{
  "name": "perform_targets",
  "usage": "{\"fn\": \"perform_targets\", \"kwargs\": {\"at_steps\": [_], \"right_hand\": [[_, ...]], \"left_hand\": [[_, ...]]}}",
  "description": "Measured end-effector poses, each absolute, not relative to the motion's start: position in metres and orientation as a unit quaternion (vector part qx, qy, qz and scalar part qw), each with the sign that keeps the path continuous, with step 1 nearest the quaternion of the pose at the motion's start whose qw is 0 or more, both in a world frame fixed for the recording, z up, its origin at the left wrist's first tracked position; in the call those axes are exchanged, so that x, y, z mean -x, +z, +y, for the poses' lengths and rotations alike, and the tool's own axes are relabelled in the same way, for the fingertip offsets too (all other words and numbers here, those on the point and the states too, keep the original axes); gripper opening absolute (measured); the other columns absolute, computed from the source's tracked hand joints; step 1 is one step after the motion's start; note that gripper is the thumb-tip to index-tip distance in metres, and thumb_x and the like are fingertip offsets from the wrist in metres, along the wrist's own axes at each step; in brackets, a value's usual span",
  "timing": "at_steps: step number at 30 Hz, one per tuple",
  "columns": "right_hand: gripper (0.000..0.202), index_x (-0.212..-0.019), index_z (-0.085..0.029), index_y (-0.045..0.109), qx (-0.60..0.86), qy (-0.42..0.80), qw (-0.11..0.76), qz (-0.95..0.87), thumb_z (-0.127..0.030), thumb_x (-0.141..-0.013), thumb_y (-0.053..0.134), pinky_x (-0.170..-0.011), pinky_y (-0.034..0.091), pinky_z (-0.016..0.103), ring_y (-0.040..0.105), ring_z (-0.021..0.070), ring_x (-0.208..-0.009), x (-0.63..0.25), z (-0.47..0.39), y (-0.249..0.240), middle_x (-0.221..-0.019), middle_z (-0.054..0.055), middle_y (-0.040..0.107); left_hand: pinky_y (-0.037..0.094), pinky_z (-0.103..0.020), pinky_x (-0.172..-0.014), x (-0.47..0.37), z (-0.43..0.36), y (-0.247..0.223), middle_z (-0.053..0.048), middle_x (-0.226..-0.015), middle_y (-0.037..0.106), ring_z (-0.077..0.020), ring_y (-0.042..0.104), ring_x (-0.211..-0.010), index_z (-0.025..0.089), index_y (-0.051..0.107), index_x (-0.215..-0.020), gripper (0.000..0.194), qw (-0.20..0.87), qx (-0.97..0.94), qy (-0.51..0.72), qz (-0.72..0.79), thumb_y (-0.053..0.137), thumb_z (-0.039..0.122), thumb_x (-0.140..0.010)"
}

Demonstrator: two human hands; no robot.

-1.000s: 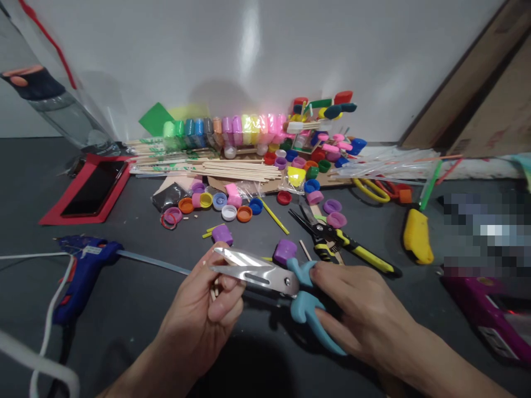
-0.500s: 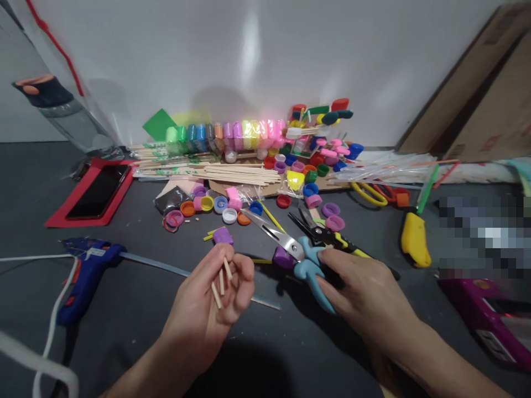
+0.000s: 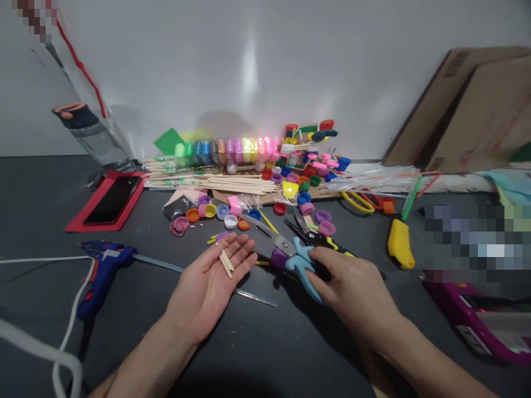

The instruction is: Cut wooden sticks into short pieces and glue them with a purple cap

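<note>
Short pale sticks (image 3: pixel 226 264) bunched on open left hand (image 3: pixel 209 287); blue-handled scissors (image 3: pixel 286 246) aslant alongside

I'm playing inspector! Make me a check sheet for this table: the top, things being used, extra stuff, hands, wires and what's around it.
Surface: dark table, with tiny specks.
Job's things: short sticks and scissors, both in hand.
Clutter: caps, glue gun, phone and bottle.
Hands: left hand open, palm up, with sticks on it; right hand grips the scissors.
Cables: white cable near the glue gun.
Surroundings: pale wall behind; cardboard at right.
</note>
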State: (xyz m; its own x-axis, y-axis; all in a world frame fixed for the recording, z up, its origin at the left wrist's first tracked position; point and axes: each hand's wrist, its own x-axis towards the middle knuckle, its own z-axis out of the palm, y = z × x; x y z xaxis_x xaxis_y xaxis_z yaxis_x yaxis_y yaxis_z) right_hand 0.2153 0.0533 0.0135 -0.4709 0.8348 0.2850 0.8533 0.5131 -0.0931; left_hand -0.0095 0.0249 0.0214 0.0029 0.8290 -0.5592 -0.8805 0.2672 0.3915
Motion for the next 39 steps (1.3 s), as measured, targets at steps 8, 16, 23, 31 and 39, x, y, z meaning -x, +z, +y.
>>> {"fn": "perform_targets", "kwargs": {"at_steps": [8, 16, 23, 31, 39], "right_hand": [[0.016, -0.084, -0.021, 0.067, 0.590, -0.010, 0.072, -0.804, -0.034, -0.089, 0.059, -0.057, 0.036, 0.028, 0.071, 0.0240, -0.073, -0.221, 0.067, 0.024, -0.081, 0.005, 0.076], [0.024, -0.093, -0.017, 0.067, 0.711, -0.076, 0.015, -0.699, -0.035, -0.095, 0.052, -0.058, 0.037, 0.030, 0.070, 0.0259, -0.079, -0.242, 0.084, 0.052, -0.085, 0.012, 0.075], [0.028, -0.114, -0.015, 0.063, 0.766, -0.073, -0.075, -0.634, -0.037, -0.096, 0.059, -0.082, 0.056, 0.041, 0.066, 0.0198, -0.094, -0.267, 0.095, 0.043, -0.112, 0.007, 0.067], [0.033, -0.123, -0.016, 0.059, 0.756, -0.063, -0.075, -0.647, -0.034, -0.095, 0.061, -0.085, 0.056, 0.043, 0.065, 0.0227, -0.102, -0.279, 0.114, 0.023, -0.122, 0.009, 0.063], [0.027, -0.112, -0.016, 0.064, 0.706, -0.096, -0.014, -0.701, -0.037, -0.098, 0.054, -0.086, 0.054, 0.041, 0.065, 0.0212, -0.100, -0.258, 0.089, 0.032, -0.112, 0.008, 0.067]], "left_hand": [[0.062, -0.035, -0.084, 0.018, 0.025, 0.020, -0.016, -0.107, 0.075, -0.0219, 0.074, -0.093, 0.010, 0.066, -0.100, 0.016, 0.642, -0.129, 0.628, 0.420, 0.052, 0.007, -0.092], [0.063, -0.030, -0.078, 0.029, 0.033, 0.013, -0.011, -0.097, 0.076, -0.0181, 0.076, -0.087, 0.015, 0.062, -0.102, 0.023, 0.627, -0.101, 0.658, 0.405, 0.042, 0.005, -0.096], [0.066, -0.037, -0.076, 0.024, 0.032, 0.010, -0.020, -0.104, 0.073, -0.0240, 0.076, -0.089, 0.004, 0.063, -0.101, 0.024, 0.678, -0.066, 0.608, 0.409, 0.040, 0.001, -0.094], [0.065, -0.038, -0.078, 0.019, 0.026, 0.014, -0.021, -0.110, 0.073, -0.0271, 0.074, -0.096, 0.007, 0.064, -0.095, 0.019, 0.688, -0.107, 0.582, 0.420, 0.046, 0.001, -0.093], [0.036, -0.009, -0.027, 0.015, 0.021, 0.010, -0.009, -0.087, 0.074, -0.0058, 0.058, -0.041, 0.012, 0.062, -0.087, 0.012, 0.704, -0.138, 0.542, 0.438, 0.052, 0.009, -0.093]]}}
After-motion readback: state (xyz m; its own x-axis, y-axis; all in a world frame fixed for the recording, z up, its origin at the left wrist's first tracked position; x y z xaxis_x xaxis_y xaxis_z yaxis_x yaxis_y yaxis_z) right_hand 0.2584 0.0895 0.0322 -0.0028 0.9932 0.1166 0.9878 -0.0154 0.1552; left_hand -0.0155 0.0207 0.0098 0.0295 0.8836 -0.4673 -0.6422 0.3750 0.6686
